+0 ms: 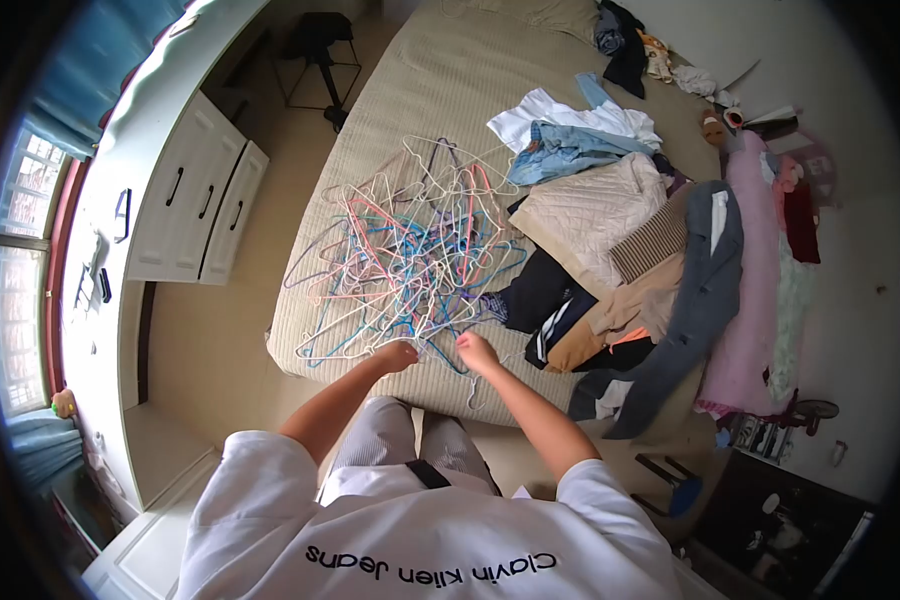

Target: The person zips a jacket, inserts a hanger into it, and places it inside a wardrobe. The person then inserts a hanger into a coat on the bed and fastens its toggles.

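Note:
A tangled heap of clothes hangers [410, 255] in white, blue, pink and purple lies on the bed. At its near edge is my left hand [397, 356], fingers curled closed on thin hanger wire. Across a small gap my right hand [478, 352] is also closed, pinching a hanger. A pale hanger hook [473, 391] hangs just below the right hand, over the bed's edge. The overlapping wires hide exactly which hanger each hand grips.
The bed [370, 130] has a ribbed beige cover. A pile of clothes [610, 230] lies right of the hangers, with a dark grey garment [705, 270] along its side. White drawers [185, 200] stand left, a black stool [320, 40] beyond. A pink rolled bundle [755, 280] borders the bed.

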Available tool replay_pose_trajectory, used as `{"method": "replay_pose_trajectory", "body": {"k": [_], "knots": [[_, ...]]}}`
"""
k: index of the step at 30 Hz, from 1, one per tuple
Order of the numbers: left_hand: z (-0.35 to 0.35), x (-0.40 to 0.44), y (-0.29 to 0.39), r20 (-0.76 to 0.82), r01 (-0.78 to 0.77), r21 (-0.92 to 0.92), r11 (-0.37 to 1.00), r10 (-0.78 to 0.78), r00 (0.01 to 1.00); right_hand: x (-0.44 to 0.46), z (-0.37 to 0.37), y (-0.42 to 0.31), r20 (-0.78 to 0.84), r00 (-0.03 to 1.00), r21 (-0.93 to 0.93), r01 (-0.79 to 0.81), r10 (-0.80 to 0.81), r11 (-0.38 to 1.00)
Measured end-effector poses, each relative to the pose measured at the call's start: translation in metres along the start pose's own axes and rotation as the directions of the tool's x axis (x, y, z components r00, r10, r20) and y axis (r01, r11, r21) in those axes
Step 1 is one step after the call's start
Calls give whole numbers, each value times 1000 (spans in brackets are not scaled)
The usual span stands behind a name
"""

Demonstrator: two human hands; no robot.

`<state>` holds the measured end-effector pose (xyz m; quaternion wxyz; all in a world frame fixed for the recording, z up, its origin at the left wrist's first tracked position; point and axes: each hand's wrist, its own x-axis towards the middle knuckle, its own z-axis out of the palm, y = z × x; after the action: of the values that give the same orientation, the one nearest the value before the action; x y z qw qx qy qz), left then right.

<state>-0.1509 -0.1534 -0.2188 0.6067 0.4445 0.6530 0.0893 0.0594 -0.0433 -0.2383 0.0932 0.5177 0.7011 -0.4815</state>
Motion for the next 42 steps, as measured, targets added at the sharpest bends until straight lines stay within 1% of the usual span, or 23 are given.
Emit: {"method": "replay_pose_trajectory", "body": {"k": [1,2,4,5,6,7,8,10,11,13,14,15,18,20,22,24,25,28,29,31,34,41,42], "knots": [[-7,7,3,-90,60,82,995,-52,995,25,1,4,-6,999,57,-48,49,997],[-11,23,2,-114,50,25,998,-47,992,48,4,14,-93,996,107,11,-1,994],[-16,54,-14,-165,34,-91,995,-48,985,64,-13,-12,-166,978,8,-127,126,992],[-18,62,-17,-111,53,-466,883,-118,987,76,-13,-13,-224,969,-46,-119,106,992],[-26,64,-7,-39,72,-768,636,-159,987,91,-12,-10,-281,956,-100,-112,80,989],[-32,63,1,25,169,-812,558,-255,966,107,-13,-6,-291,954,-130,-116,74,985],[-47,55,16,52,160,-844,511,-220,974,115,-21,-18,-303,948,-102,-131,94,986],[-50,53,12,-16,26,-943,333,-120,993,136,-19,-22,-344,938,-180,-95,27,979],[-54,51,8,-6,26,-959,282,-111,994,147,-19,-20,-247,967,-197,-114,63,974],[-55,44,-1,19,36,-984,174,-93,995,159,-7,-16,-217,976,-300,-77,10,951],[-52,42,-10,33,57,-980,192,-126,992,162,-1,-17,-201,979,-349,-56,-16,936],[-50,41,-19,45,77,-974,211,-156,987,165,1,-17,-91,996,-401,-46,10,915],[-45,35,-40,54,114,-960,258,-226,972,167,13,-24,-189,980,-359,-123,57,925],[-45,31,-46,67,142,-954,265,-273,960,173,20,-17,-174,970,-536,52,-171,843],[-46,26,-41,67,150,-953,265,-298,952,160,7,-45,-55,994,-494,53,-92,868],[-40,32,-43,67,159,-950,268,-324,944,150,2,-57,-108,972,-502,129,-210,856],[-36,35,-42,68,157,-949,273,-308,949,141,-2,-61,-242,887,-503,233,-394,832],[-36,41,-29,48,125,-948,291,-258,965,111,-26,-92,-412,822,-367,244,-392,897],[-38,40,-18,34,106,-950,294,-241,970,98,-33,-99,-489,730,-378,317,-478,870],[-34,45,-11,-3,44,-951,307,-154,988,52,-58,-122,-473,656,-390,442,-588,808],[-38,45,19,30,40,-990,138,-76,997,-9,-71,-129,-483,570,-332,583,-665,742],[-9,35,70,43,62,-978,-198,99,994,-129,-59,-97,-469,638,-213,589,-610,780],[3,34,75,36,40,-993,-110,41,998,-142,-58,-91,-460,643,-219,586,-612,780]]}}
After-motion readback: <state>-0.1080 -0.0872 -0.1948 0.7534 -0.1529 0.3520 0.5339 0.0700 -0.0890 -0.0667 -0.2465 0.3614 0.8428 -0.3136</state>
